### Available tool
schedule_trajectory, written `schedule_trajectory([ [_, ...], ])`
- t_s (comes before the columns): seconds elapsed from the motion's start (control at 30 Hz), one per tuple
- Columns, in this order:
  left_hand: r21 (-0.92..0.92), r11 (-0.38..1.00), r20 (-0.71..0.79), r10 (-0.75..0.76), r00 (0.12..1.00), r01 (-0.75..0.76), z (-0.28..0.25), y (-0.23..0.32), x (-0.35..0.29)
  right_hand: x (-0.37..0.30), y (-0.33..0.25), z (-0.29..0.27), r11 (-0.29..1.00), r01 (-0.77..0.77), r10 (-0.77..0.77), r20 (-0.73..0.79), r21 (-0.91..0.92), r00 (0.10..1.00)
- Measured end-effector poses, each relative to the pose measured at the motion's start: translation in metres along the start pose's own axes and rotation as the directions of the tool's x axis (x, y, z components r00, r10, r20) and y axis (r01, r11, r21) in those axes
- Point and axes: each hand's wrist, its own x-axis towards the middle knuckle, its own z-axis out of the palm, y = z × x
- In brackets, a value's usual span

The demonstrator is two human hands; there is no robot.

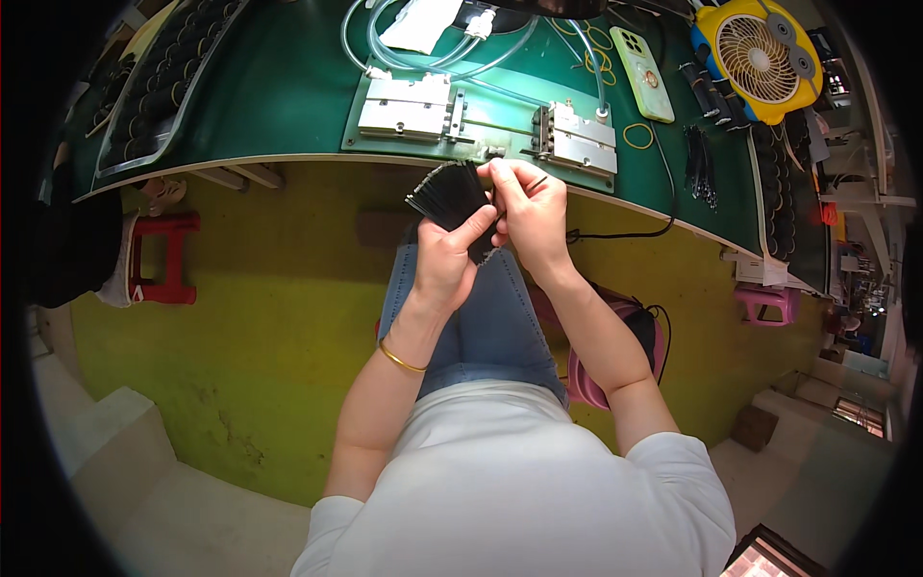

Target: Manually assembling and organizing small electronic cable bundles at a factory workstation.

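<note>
My left hand [447,258] is closed round a fanned bundle of thin black strips [449,196], with its thumb laid across them. Small pale tips line the far edge of the fan. My right hand [534,210] is closed in a pinch beside the bundle, and one thin dark strip [539,183] pokes out past its fingers. Both hands are in front of the table edge, above my lap. Just beyond them sits a fixture on a pale green plate [490,125], with a silver block [404,108] on the left and another silver block [582,139] on the right.
Clear tubes [385,38] run to the fixture across the green table [279,87]. A phone [641,75], a yellow-blue fan [760,60], rubber bands [637,136] and a black strip bundle [701,168] lie right. A tray of black rolls [159,96] stands left. A red stool [165,258] is below.
</note>
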Motion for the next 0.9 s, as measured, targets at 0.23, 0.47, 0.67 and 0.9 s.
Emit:
schedule_trajectory([
  [0.23,-0.027,1.0,0.029,-0.012,1.0,0.013,-0.004,-0.001,0.005,0.005,0.001,0.0,0.995,-0.054,0.055,-0.004,0.089,0.998],
  [0.47,-0.017,1.0,-0.001,-0.026,1.0,0.026,-0.001,0.001,0.004,0.006,0.0,-0.002,0.996,-0.053,0.054,-0.005,0.072,0.999],
  [0.67,0.029,0.998,-0.053,-0.056,0.997,0.058,0.005,0.01,-0.003,0.0,-0.004,-0.001,0.999,-0.02,0.019,-0.009,-0.047,1.0],
  [0.9,0.054,0.998,-0.062,-0.023,0.998,0.027,0.001,0.011,-0.002,-0.005,-0.005,0.002,0.995,0.07,-0.066,0.06,-0.068,0.996],
])
